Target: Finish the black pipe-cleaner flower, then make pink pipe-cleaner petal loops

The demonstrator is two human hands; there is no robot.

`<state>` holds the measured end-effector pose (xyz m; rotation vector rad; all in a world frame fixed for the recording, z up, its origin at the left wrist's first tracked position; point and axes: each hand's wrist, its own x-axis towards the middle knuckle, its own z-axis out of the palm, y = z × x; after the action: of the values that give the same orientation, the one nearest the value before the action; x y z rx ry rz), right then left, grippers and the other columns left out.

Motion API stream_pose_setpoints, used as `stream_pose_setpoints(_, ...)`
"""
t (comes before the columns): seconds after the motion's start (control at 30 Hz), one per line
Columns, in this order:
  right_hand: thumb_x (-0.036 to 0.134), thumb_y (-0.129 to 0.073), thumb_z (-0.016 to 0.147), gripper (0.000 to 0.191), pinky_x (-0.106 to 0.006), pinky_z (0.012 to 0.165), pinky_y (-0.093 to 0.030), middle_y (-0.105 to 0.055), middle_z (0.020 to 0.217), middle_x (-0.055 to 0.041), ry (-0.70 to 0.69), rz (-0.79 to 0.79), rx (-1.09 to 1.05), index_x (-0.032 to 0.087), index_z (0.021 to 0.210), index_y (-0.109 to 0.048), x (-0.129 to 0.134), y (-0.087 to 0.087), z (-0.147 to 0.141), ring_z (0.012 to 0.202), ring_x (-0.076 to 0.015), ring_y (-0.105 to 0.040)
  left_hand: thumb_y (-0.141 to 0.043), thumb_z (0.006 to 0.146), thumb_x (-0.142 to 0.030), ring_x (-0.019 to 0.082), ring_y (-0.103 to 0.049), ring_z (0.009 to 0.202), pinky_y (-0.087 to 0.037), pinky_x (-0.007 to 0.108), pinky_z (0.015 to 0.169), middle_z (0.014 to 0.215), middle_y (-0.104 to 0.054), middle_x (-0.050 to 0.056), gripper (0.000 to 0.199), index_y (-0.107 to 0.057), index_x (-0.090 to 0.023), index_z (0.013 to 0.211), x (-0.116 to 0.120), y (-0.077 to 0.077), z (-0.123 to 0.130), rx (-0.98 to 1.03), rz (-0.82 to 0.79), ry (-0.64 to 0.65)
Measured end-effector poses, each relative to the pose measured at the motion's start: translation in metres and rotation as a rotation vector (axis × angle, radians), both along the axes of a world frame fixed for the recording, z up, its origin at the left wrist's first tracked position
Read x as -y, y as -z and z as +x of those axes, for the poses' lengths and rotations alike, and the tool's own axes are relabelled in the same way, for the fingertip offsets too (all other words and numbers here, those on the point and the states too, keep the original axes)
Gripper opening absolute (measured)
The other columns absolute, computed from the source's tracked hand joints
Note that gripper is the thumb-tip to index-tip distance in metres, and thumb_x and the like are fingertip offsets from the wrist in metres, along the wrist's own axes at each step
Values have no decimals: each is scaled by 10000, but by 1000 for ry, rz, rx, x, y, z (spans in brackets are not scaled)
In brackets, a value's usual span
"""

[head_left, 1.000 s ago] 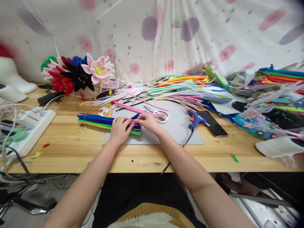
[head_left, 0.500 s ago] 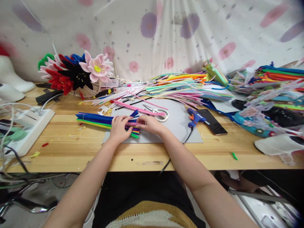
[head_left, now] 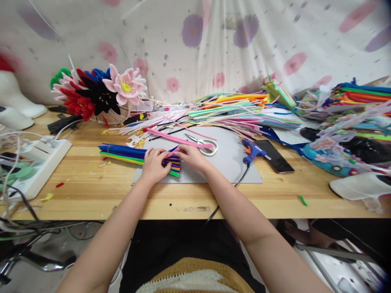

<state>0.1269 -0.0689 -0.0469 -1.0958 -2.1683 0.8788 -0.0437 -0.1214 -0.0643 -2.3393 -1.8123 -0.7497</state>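
A banded bundle of pipe cleaners (head_left: 125, 153), blue on top with green, yellow and purple below, lies across the left edge of a grey mat (head_left: 227, 171). My left hand (head_left: 154, 166) is closed over the bundle near its right end. At that end, my right hand (head_left: 192, 156) pinches pink pipe cleaners (head_left: 173, 153) between thumb and fingers; part of them is hidden by both hands. Just beyond my right hand rest white-handled scissors (head_left: 210, 150), partly under a bunch of pink pipe cleaners (head_left: 177, 137).
A blue glue gun (head_left: 253, 150) with a black cord and a phone (head_left: 276, 156) lie to the right. Many loose pipe cleaners (head_left: 229, 110) cover the back. Pipe-cleaner flowers (head_left: 125, 87) stand back left, a power strip (head_left: 45, 167) at far left.
My right hand has shifted slightly left and up toward my left hand, and the pink pipe cleaners now tilt upward at their right end. My left hand stays on the bundle.
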Motion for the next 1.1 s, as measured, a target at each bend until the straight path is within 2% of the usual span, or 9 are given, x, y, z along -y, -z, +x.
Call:
stream_pose_setpoints(0.17, 240, -608, 759, 86, -230, 604, -305, -639, 804, -12, -46, 128, 201, 177, 805, -643, 0, 0, 7, 721, -131, -520, -555, 733, -300, 217, -556, 1030, -273, 437, 1057, 1029, -630, 43, 286, -649, -244, 998, 0, -1, 1, 29, -3, 5)
stream_pose_setpoints(0.3, 215, -595, 757, 78, -242, 614, -307, -659, 844, -35, -52, 173, 289, 185, 803, -649, 1, -1, 8, 762, -155, -540, -558, 728, -293, 222, -552, 1044, -273, 443, 1058, 1048, -628, 42, 305, -650, -256, 1016, 1, -2, 1, 32, -14, -1)
stream_pose_setpoints(0.43, 191, -542, 772, 99, -225, 624, -334, -637, 758, -10, -38, 91, 146, 169, 770, -638, 1, -1, 6, 699, -122, -525, -563, 733, -302, 210, -557, 1035, -263, 432, 1069, 1033, -632, 36, 292, -657, -251, 1005, 0, -1, 0, 41, -11, 11)
stream_pose_setpoints(0.67, 160, -542, 745, 103, -218, 678, -391, -611, 746, 2, -84, -118, -159, 137, 798, -627, -5, 2, 3, 694, -100, -512, -562, 733, -309, 214, -557, 1033, -273, 432, 1062, 1035, -636, 45, 290, -659, -236, 997, 0, 0, 1, 34, -3, -3)
stream_pose_setpoints(0.77, 153, -531, 741, 106, -217, 668, -402, -607, 747, -2, -98, -183, -217, 133, 796, -619, -7, 2, 3, 692, -101, -516, -562, 731, -305, 213, -560, 1028, -274, 430, 1060, 1027, -638, 45, 290, -658, -233, 995, 0, -1, 1, 31, -2, 1)
stream_pose_setpoints(0.87, 154, -531, 743, 111, -213, 653, -393, -609, 747, 1, -105, -139, -171, 141, 803, -624, -5, 1, 5, 685, -100, -515, -557, 736, -305, 211, -562, 1021, -273, 432, 1059, 1020, -640, 40, 280, -658, -246, 990, 0, -2, 1, 30, -8, 4)
stream_pose_setpoints(1.1, 130, -534, 750, 131, -224, 660, -370, -653, 811, -9, -77, 88, 92, 166, 822, -638, -3, 2, 11, 727, -119, -544, -557, 740, -318, 210, -563, 1017, -276, 431, 1058, 1016, -638, 30, 270, -667, -265, 981, -1, 0, 1, 48, -9, 1)
